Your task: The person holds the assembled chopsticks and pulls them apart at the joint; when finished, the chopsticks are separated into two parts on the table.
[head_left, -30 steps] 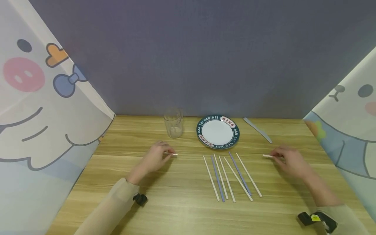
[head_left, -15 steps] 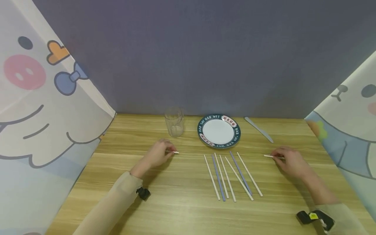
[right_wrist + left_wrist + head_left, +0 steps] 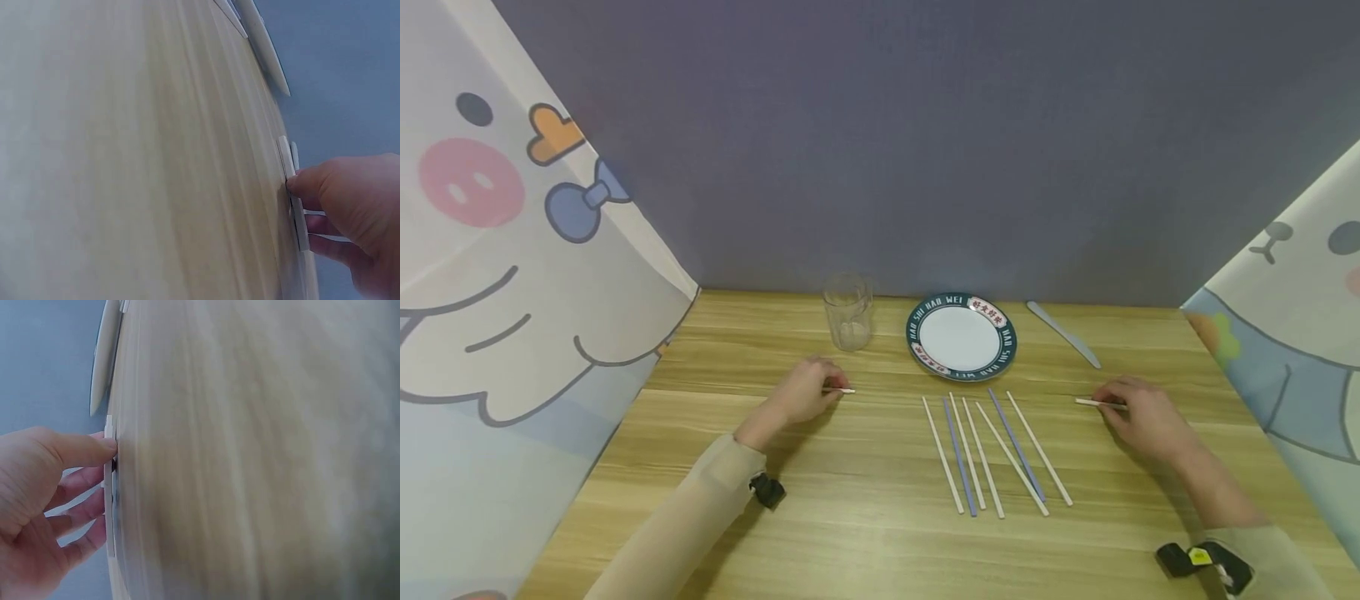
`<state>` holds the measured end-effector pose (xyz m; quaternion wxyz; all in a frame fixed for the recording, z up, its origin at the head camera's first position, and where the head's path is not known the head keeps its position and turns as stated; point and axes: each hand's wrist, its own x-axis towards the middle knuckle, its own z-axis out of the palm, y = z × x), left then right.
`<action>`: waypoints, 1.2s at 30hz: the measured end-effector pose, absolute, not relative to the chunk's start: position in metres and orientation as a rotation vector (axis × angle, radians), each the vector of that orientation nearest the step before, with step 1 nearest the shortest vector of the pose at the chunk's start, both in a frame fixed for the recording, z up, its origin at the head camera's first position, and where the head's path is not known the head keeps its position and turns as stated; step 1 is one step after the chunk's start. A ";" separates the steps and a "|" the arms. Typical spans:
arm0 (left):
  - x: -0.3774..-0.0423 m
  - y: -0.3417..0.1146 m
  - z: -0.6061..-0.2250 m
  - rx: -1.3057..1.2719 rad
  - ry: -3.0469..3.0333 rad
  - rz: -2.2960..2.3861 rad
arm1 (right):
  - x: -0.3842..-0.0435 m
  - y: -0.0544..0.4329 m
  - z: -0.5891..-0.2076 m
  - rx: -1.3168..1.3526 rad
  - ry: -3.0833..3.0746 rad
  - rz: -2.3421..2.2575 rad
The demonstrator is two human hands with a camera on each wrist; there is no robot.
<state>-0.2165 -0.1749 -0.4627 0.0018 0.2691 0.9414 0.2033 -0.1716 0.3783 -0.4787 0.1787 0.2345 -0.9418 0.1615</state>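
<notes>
Left hand [image 3: 793, 396] is palm-down low over the table [image 3: 820, 533], arm reaching forward and inward, thumb and fingers pinching a white stick [image 3: 109, 494] left of the row. Right hand [image 3: 1150, 421] mirrors it, pinching a second white stick [image 3: 300, 219] right of the row. In the head view, fingers hide much of both sticks; the far end of the left one is hard to make out. Both forearms cut off by frame edge. Held sticks lie roughly left-right, visible tips pointing right (left hand) and left (right hand). Between hands, loose sticks [image 3: 987, 457] run away from the person, slanted; plate [image 3: 1009, 342] beyond.
</notes>
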 end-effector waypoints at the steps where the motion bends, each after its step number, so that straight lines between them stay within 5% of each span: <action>1: -0.217 -0.175 -0.463 0.838 2.947 0.644 | -0.171 0.378 -0.478 0.661 -2.667 0.455; 16: -0.210 -0.161 -0.443 0.846 2.913 0.626 | -0.167 0.358 -0.456 0.589 -2.667 0.503; 36: -0.206 -0.084 -0.403 1.305 2.743 0.590 | -0.150 0.249 -0.419 0.668 -2.737 0.624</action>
